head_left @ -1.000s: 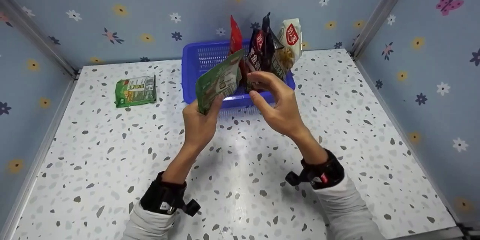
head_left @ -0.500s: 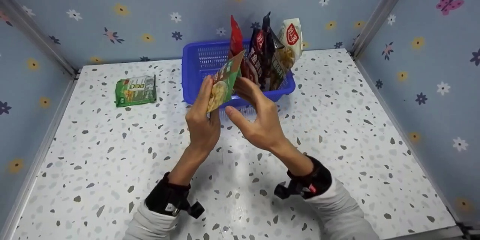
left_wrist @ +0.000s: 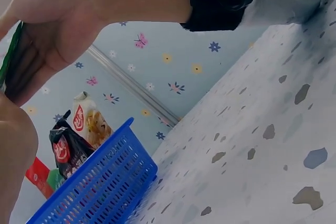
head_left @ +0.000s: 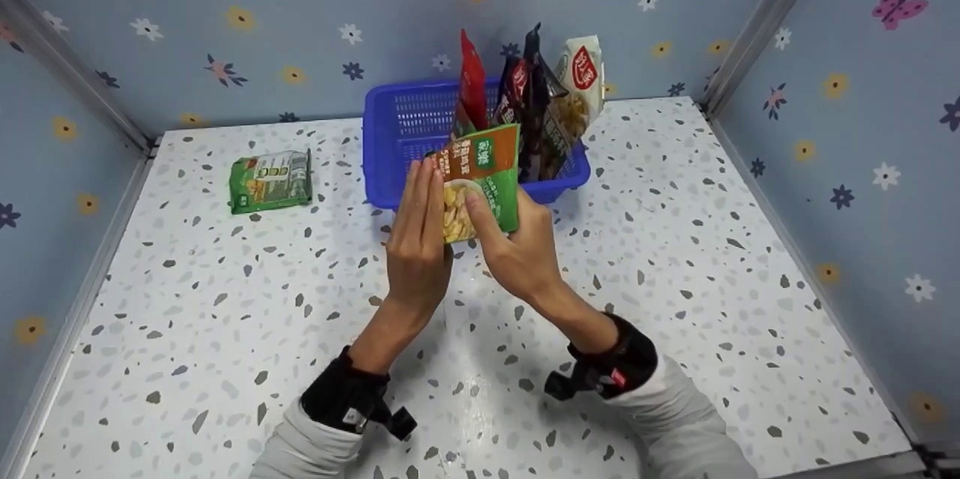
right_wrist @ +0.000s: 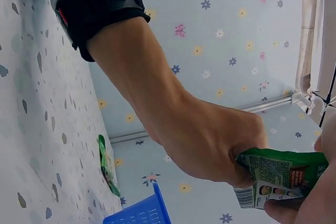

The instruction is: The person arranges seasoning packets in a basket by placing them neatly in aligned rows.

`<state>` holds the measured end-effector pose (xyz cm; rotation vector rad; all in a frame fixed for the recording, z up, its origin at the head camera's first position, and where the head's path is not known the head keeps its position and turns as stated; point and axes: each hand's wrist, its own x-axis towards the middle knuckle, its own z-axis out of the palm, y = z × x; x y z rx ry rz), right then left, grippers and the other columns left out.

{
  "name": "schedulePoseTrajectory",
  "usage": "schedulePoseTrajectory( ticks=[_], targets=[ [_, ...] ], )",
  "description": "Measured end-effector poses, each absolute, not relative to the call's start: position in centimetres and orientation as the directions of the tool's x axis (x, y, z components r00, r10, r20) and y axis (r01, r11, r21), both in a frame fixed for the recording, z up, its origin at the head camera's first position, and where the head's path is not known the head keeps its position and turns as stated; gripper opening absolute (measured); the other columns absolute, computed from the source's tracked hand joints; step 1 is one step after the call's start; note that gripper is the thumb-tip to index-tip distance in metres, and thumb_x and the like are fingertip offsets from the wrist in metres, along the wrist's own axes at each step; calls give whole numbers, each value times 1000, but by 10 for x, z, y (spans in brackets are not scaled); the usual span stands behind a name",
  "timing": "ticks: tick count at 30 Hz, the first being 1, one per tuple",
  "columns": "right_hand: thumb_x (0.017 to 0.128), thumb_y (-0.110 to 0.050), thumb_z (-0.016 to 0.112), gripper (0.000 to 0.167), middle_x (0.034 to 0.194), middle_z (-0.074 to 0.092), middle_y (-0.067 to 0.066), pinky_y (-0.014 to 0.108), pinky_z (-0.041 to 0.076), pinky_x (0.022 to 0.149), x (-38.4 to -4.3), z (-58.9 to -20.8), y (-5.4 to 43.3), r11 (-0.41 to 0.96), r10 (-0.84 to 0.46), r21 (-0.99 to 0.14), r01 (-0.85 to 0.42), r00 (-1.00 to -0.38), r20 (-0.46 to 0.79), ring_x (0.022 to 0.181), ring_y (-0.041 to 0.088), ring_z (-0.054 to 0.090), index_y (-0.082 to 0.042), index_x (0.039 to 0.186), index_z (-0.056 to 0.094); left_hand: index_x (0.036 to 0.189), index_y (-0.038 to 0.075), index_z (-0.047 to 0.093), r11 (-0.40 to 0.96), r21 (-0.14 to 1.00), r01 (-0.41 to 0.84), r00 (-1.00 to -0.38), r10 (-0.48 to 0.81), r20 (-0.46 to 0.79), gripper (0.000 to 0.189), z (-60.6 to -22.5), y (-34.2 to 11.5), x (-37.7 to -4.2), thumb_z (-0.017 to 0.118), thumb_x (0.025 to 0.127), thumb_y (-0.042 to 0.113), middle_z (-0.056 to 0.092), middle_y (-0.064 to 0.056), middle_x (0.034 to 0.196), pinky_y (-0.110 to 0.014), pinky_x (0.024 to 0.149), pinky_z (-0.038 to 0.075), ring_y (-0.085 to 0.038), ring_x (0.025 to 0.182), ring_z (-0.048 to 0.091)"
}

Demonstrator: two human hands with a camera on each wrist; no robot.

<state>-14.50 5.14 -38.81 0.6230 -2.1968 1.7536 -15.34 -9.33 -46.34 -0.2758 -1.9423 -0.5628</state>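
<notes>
A green-and-orange soup packet (head_left: 480, 164), with a bowl of food pictured on its front, is held up between both hands before the basket. My left hand (head_left: 418, 235) pinches its left edge, straight fingers in front and thumb behind. My right hand (head_left: 523, 243) grips the lower right part, thumb across the front and fingers behind. In the right wrist view the packet's printed back (right_wrist: 283, 174) shows a barcode. Behind the packet stands a blue plastic basket (head_left: 382, 145). A red bag (head_left: 472, 85), dark bags (head_left: 534, 89) and a white bag (head_left: 589, 74) stand upright inside it.
Another green packet (head_left: 270, 183) lies on the speckled white table (head_left: 225, 314) left of the basket. The flower-patterned back wall (head_left: 420, 22) rises just behind the basket, and side walls bound the table left and right.
The soup packet has turned so its front faces the camera. My right hand has moved left from beside the bags and taken hold of the packet; the left hand has shifted slightly right.
</notes>
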Motion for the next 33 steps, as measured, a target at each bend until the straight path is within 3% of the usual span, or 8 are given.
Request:
schedulePoseTrajectory(
  ticks=[7,17,21,27,29,33],
  targets=[
    [115,-11,57,27,69,57,5,23,39,53,-146,-391,50,164,-94,-847,-506,-863,497,57,9,48,3,97,70,152,-10,64,876,226,425,-427,-26,904,45,-465,-93,-154,59,108,-16,66,-28,158,-45,132,49,-47,148,65],
    [116,-8,54,30,68,52,0,23,36,54,-149,-392,50,175,-91,-838,-517,-856,509,56,8,45,2,91,67,153,-9,63,858,246,451,-423,-37,905,45,-466,-93,-156,59,109,-14,67,-27,158,-44,133,47,-45,149,64],
    [116,-9,54,32,67,48,-2,24,34,54,-151,-391,52,154,-71,-841,-519,-854,515,56,8,43,-2,86,63,153,-8,63,852,234,468,-417,-20,909,48,-465,-94,-158,66,106,-11,67,-27,157,-47,135,46,-45,149,64],
    [116,-9,53,32,68,47,-1,25,34,54,-159,-385,62,137,-9,-834,-535,-842,539,56,10,40,-2,86,62,159,-6,58,806,272,525,-510,42,859,77,-467,-104,-160,92,93,14,62,-25,164,-53,140,38,-44,157,56],
    [116,-10,53,31,68,46,-2,25,34,55,-163,-382,67,145,21,-835,-531,-842,539,57,10,40,-2,89,64,160,-4,56,791,291,538,-543,62,837,84,-469,-111,-161,95,91,23,59,-24,167,-54,141,35,-44,160,53],
    [116,-11,53,29,68,44,-4,25,33,53,-171,-374,80,157,72,-837,-524,-840,538,57,9,38,-3,91,65,160,-2,57,773,326,545,-592,79,802,82,-478,-128,-166,94,92,25,60,-23,167,-55,144,30,-46,161,51]
  ],
)
